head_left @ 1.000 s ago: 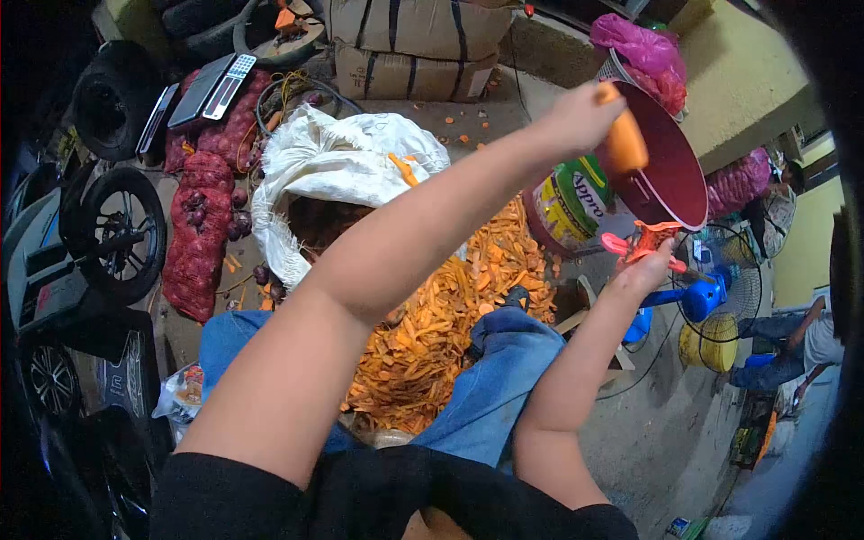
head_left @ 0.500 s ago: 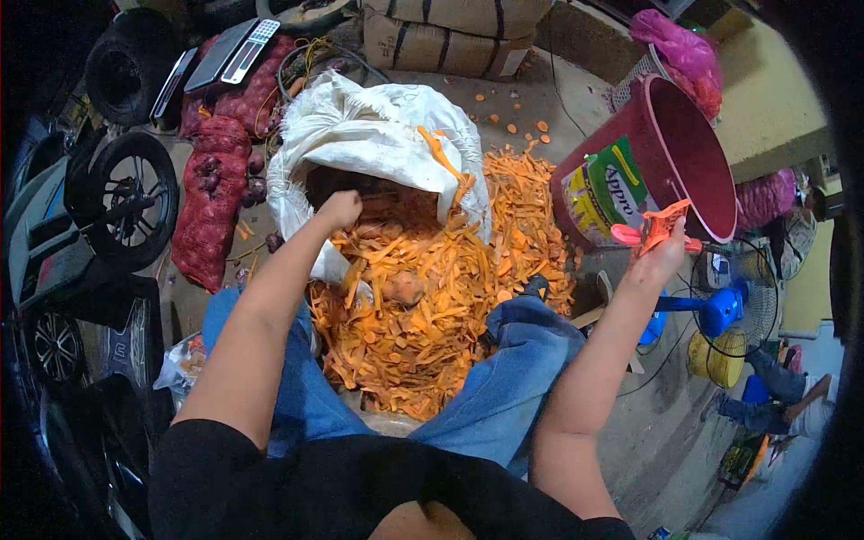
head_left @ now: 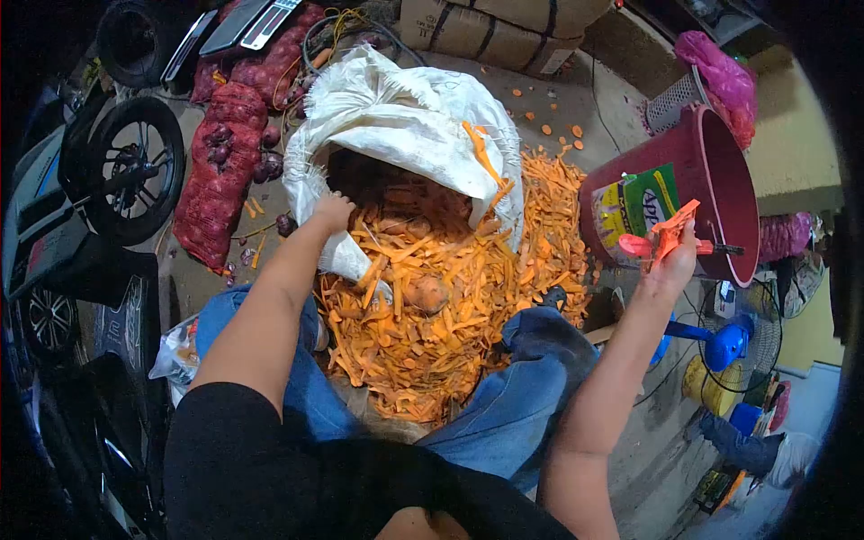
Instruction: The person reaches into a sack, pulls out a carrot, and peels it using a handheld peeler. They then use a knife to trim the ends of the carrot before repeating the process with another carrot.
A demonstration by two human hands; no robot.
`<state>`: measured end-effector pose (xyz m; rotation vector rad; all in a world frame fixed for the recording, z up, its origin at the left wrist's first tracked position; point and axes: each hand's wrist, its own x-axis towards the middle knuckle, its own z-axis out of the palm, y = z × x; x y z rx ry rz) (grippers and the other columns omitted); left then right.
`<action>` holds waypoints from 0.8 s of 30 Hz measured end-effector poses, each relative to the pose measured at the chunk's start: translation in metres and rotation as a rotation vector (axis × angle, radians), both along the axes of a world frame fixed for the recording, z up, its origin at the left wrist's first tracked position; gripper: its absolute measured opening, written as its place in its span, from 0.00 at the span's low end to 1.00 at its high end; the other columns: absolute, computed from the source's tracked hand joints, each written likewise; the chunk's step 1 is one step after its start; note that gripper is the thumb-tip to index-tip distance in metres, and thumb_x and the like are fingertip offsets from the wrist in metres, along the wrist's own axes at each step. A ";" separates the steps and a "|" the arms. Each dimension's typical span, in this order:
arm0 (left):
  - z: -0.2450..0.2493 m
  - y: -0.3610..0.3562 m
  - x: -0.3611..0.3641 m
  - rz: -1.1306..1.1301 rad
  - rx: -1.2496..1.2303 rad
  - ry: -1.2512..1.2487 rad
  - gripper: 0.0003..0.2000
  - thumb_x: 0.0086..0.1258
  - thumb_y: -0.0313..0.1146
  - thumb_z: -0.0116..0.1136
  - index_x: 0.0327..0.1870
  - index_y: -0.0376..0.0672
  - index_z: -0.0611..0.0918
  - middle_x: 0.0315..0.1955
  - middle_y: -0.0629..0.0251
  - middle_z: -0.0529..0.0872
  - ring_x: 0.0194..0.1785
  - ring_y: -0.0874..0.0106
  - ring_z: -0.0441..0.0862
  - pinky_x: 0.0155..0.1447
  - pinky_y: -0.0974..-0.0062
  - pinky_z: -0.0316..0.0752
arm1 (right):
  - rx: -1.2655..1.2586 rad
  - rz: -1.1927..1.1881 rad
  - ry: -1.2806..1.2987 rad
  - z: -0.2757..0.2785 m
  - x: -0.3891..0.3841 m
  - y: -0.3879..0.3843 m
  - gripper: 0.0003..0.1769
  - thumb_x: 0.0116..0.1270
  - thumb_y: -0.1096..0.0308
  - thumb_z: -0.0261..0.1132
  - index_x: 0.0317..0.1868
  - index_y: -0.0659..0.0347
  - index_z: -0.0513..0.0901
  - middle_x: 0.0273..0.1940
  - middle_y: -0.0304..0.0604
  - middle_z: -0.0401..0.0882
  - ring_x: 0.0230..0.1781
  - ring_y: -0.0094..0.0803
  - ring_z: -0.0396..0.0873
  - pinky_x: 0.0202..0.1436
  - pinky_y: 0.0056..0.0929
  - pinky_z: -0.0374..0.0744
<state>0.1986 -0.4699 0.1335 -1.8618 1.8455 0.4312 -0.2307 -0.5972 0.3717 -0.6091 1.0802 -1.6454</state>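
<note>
My left hand [head_left: 334,212] is closed on the left rim of a white woven sack [head_left: 396,135], whose mouth faces me. Inside the dark opening lie unpeeled carrots, partly hidden. In my right hand [head_left: 673,263], raised in front of the bucket, is an orange-red plastic peeler [head_left: 671,230] with a dark tip pointing right. Between my knees spreads a heap of carrot peelings [head_left: 414,351]. A thick carrot [head_left: 427,294] rests on the peelings just below the sack's mouth. One long orange strip [head_left: 481,153] hangs on the sack's outer side.
A large maroon bucket [head_left: 720,162] leans at the right, by a blue fan [head_left: 724,346]. Net bags of red onions [head_left: 220,180] lie to the left, beside a motorcycle wheel [head_left: 135,171]. Cardboard boxes [head_left: 495,31] stand at the back. Another person's legs [head_left: 738,441] show at far right.
My left hand has drawn back from inside the sack's mouth to its left rim. The whole view has shifted slightly. The peeler stays in my right hand.
</note>
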 end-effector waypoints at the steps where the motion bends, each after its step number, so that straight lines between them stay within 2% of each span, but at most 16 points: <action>1: 0.001 0.000 0.003 -0.056 0.081 -0.090 0.15 0.55 0.32 0.43 0.44 0.44 0.72 0.46 0.64 0.72 0.51 0.65 0.66 0.55 0.71 0.58 | 0.019 -0.003 0.035 -0.001 0.004 0.001 0.11 0.62 0.61 0.46 0.36 0.59 0.69 0.23 0.38 0.69 0.18 0.27 0.69 0.16 0.23 0.68; 2: -0.003 -0.003 0.010 0.021 0.212 -0.164 0.19 0.55 0.41 0.47 0.48 0.45 0.70 0.51 0.66 0.68 0.55 0.68 0.63 0.57 0.72 0.56 | 0.026 0.002 0.038 -0.004 0.001 0.000 0.11 0.62 0.61 0.46 0.36 0.59 0.69 0.23 0.38 0.69 0.18 0.27 0.69 0.16 0.23 0.68; 3: -0.002 -0.002 0.016 0.025 0.220 -0.162 0.19 0.55 0.41 0.47 0.48 0.45 0.70 0.51 0.66 0.68 0.55 0.68 0.63 0.57 0.72 0.56 | 0.010 0.076 0.067 -0.008 -0.007 -0.002 0.11 0.62 0.62 0.47 0.38 0.61 0.69 0.28 0.38 0.70 0.24 0.27 0.70 0.22 0.24 0.70; 5: 0.005 0.001 0.030 0.120 0.329 -0.178 0.31 0.47 0.54 0.55 0.51 0.45 0.67 0.52 0.66 0.67 0.57 0.69 0.61 0.57 0.72 0.56 | 0.004 0.150 0.099 -0.013 -0.006 -0.006 0.12 0.62 0.64 0.48 0.39 0.63 0.70 0.33 0.38 0.71 0.29 0.27 0.72 0.27 0.24 0.72; 6: -0.012 0.002 0.041 0.163 0.321 -0.167 0.43 0.35 0.60 0.59 0.54 0.46 0.64 0.52 0.66 0.67 0.57 0.69 0.62 0.57 0.72 0.57 | 0.015 0.116 0.090 -0.015 -0.005 -0.009 0.12 0.62 0.64 0.47 0.39 0.62 0.70 0.33 0.38 0.71 0.30 0.27 0.72 0.29 0.25 0.72; 8: -0.008 0.001 0.043 0.146 0.333 -0.165 0.41 0.36 0.60 0.59 0.53 0.45 0.66 0.51 0.65 0.68 0.55 0.69 0.64 0.56 0.72 0.58 | 0.030 0.083 0.078 -0.015 0.006 -0.011 0.12 0.62 0.64 0.47 0.40 0.62 0.70 0.34 0.38 0.71 0.31 0.27 0.71 0.30 0.25 0.72; 10: 0.000 -0.006 0.043 0.071 0.446 -0.171 0.34 0.38 0.59 0.59 0.47 0.45 0.73 0.47 0.65 0.73 0.52 0.67 0.68 0.54 0.71 0.61 | 0.059 0.044 0.065 -0.012 0.019 -0.011 0.10 0.61 0.61 0.49 0.36 0.59 0.69 0.20 0.37 0.68 0.17 0.26 0.68 0.18 0.23 0.72; 13: 0.011 -0.018 0.032 0.053 0.674 -0.276 0.35 0.39 0.61 0.55 0.46 0.45 0.74 0.48 0.66 0.72 0.52 0.67 0.68 0.54 0.71 0.62 | 0.081 0.051 0.053 -0.009 0.029 -0.009 0.10 0.61 0.61 0.49 0.35 0.58 0.69 0.20 0.37 0.68 0.16 0.26 0.68 0.17 0.23 0.71; 14: 0.009 -0.013 0.034 0.051 0.623 -0.296 0.31 0.47 0.62 0.47 0.46 0.47 0.73 0.48 0.66 0.72 0.52 0.67 0.68 0.54 0.71 0.61 | 0.081 0.132 0.079 -0.016 0.018 -0.012 0.13 0.62 0.64 0.47 0.43 0.63 0.69 0.34 0.38 0.72 0.32 0.27 0.72 0.32 0.27 0.72; 15: 0.012 -0.008 0.039 0.050 0.626 -0.295 0.31 0.47 0.62 0.47 0.46 0.47 0.73 0.48 0.66 0.72 0.52 0.67 0.68 0.54 0.71 0.61 | 0.084 0.132 0.080 -0.020 0.015 -0.015 0.13 0.62 0.64 0.47 0.43 0.63 0.69 0.34 0.38 0.72 0.32 0.27 0.72 0.32 0.27 0.72; 17: 0.020 0.001 0.051 0.237 0.481 -0.200 0.29 0.54 0.60 0.38 0.46 0.46 0.73 0.47 0.64 0.72 0.53 0.68 0.67 0.54 0.70 0.61 | 0.095 0.158 -0.009 -0.021 0.016 -0.018 0.13 0.62 0.64 0.48 0.42 0.62 0.70 0.34 0.37 0.72 0.31 0.27 0.72 0.32 0.27 0.72; 18: 0.010 0.000 0.060 0.256 0.508 -0.198 0.29 0.56 0.59 0.32 0.47 0.45 0.73 0.49 0.63 0.71 0.54 0.66 0.66 0.54 0.69 0.60 | 0.099 0.153 -0.006 -0.021 0.017 -0.017 0.13 0.62 0.64 0.48 0.42 0.62 0.70 0.34 0.37 0.72 0.31 0.27 0.72 0.32 0.27 0.72; 19: 0.007 -0.005 0.062 0.252 0.508 -0.197 0.29 0.56 0.59 0.32 0.47 0.45 0.73 0.49 0.63 0.71 0.54 0.66 0.66 0.54 0.69 0.60 | 0.096 0.196 -0.001 -0.020 0.020 -0.015 0.12 0.62 0.64 0.48 0.41 0.62 0.70 0.34 0.37 0.72 0.31 0.27 0.71 0.32 0.27 0.72; 21: 0.005 -0.010 0.068 0.251 0.727 -0.011 0.28 0.55 0.57 0.38 0.48 0.43 0.71 0.50 0.61 0.69 0.54 0.63 0.65 0.54 0.68 0.61 | 0.096 0.247 -0.001 -0.023 0.023 -0.015 0.11 0.61 0.64 0.49 0.40 0.61 0.70 0.34 0.37 0.72 0.31 0.27 0.71 0.32 0.26 0.72; 22: 0.006 -0.007 0.070 0.253 0.727 -0.013 0.28 0.55 0.57 0.38 0.48 0.43 0.71 0.50 0.61 0.69 0.54 0.63 0.65 0.54 0.68 0.61 | 0.096 0.253 -0.003 -0.025 0.023 -0.016 0.11 0.61 0.64 0.49 0.39 0.61 0.70 0.33 0.37 0.72 0.31 0.26 0.71 0.32 0.26 0.72; 24: 0.007 -0.005 0.071 0.311 0.529 0.483 0.25 0.52 0.51 0.47 0.45 0.41 0.74 0.44 0.56 0.73 0.50 0.62 0.68 0.53 0.70 0.62 | 0.093 0.255 -0.001 -0.028 0.024 -0.018 0.10 0.61 0.64 0.50 0.39 0.61 0.70 0.33 0.37 0.72 0.31 0.26 0.71 0.32 0.26 0.71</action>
